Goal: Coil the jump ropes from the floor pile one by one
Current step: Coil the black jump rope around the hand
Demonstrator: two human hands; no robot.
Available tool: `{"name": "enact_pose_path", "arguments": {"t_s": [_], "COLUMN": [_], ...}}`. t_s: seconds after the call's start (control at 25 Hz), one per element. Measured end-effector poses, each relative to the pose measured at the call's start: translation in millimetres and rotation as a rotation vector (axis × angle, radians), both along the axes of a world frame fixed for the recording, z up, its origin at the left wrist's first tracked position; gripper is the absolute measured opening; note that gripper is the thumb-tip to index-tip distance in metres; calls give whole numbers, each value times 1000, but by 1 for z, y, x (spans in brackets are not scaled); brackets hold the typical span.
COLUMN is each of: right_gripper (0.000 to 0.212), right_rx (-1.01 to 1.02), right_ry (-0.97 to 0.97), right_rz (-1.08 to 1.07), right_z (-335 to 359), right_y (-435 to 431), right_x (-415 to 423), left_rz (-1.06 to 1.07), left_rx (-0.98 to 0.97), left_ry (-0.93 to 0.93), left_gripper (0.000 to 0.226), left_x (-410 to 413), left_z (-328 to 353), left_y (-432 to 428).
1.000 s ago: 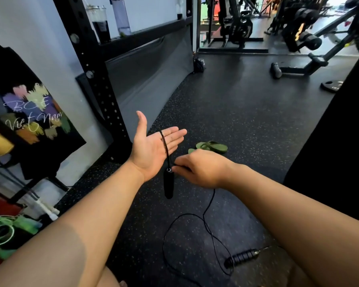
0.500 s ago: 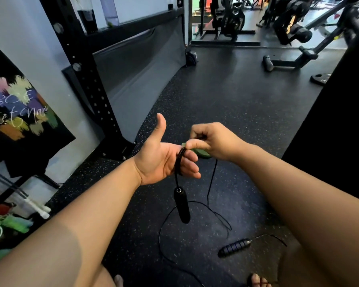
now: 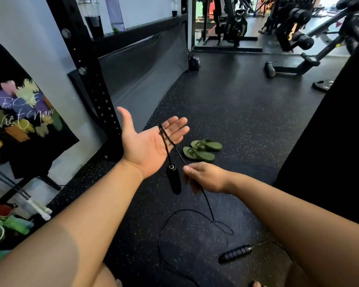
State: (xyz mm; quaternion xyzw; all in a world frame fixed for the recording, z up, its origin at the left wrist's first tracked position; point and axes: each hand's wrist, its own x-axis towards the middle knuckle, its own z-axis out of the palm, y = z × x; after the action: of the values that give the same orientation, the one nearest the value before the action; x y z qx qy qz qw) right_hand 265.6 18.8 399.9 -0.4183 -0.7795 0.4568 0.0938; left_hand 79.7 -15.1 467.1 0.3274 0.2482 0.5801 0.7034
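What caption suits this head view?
Jump rope looped over open left hand, one handle dangling, right hand pinching it.

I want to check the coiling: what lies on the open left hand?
Two strands of the black rope cord cross the left hand at the fingers. One ends in a handle hanging below; the right hand pinches the other. Behind the fingers, the cord is hidden.

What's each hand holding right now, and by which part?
Right hand pinches the jump rope cord just past the dangling handle. Left hand lies open, palm up, cord draped over its fingers, not gripped.
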Motion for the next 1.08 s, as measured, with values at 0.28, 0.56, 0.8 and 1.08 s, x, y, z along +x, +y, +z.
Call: {"name": "enact_pose_path", "arguments": {"t_s": [0.28, 0.56, 0.8, 1.08], "right_gripper": [34, 22, 22, 41], "right_rx": [479, 770, 536, 107], "right_ry": [-132, -17, 227, 269], "right_rz": [207, 197, 22, -146], "right_z": [27, 53, 51, 7], "right_y": [-6, 4, 28, 26], "right_x": [0, 5, 29, 21], "left_rz": [100, -217, -328, -332], "left_rx": [-75, -84, -128, -92], "left_ry": [347, 747, 656, 218], "left_gripper": [132, 128, 121, 127], "left_x": [-10, 14, 26, 21], "left_z": [-13, -22, -14, -8], "left_y": [10, -2, -11, -12]}}
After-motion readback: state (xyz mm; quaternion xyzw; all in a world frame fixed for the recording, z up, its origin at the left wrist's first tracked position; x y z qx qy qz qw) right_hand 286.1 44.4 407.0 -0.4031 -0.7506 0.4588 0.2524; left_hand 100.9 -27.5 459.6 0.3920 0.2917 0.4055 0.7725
